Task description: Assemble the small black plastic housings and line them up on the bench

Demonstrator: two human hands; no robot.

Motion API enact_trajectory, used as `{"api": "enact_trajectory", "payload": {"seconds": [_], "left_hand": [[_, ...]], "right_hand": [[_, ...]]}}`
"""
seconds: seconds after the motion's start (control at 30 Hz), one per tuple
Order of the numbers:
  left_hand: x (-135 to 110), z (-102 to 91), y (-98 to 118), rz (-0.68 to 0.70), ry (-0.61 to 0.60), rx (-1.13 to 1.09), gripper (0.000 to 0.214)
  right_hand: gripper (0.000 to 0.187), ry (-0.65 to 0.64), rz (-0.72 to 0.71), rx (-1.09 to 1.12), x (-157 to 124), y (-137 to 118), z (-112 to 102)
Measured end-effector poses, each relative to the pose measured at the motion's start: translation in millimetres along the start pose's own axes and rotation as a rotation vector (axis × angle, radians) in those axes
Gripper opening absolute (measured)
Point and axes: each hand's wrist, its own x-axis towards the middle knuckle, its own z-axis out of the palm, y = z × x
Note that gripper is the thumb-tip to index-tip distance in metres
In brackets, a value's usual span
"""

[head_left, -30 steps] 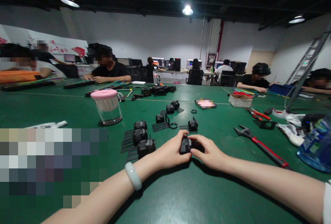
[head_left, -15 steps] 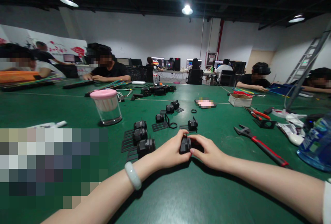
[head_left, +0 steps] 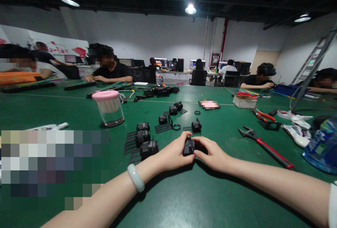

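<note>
Fingers of your left hand [head_left: 175,154] and right hand [head_left: 212,155] pinch one small black part [head_left: 189,147] between them, low over the green table [head_left: 184,200], just before the row of similar black parts [head_left: 144,140].

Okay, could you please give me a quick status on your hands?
Left hand and right hand both grip black part. Similar parts close left. Wrench clear right.

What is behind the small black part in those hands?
A similar black unit on a ribbed base, and a black ring left of it. Left hand and right hand hide some of the held black part.
</note>
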Motion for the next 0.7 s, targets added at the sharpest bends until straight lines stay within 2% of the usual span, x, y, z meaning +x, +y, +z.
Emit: {"api": "enact_trajectory", "payload": {"seconds": [0.27, 0.43, 0.7], "left_hand": [[0, 0.5, 0, -0.018, 0.001, 0.015, 0.050], [0, 0.6, 0, 0.015, 0.005, 0.002, 0.050], [0, -0.5, -2, 0.019, -0.004, 0.008, 0.052]], "right_hand": [[0.038, 0.007, -0.011, -0.008, 0, -1, 0], [0.041, 0.079, -0.009, 0.020, -1, -1, 0], [0.026, 0.088, -0.164, 0.023, -4, -12, -7]]}}
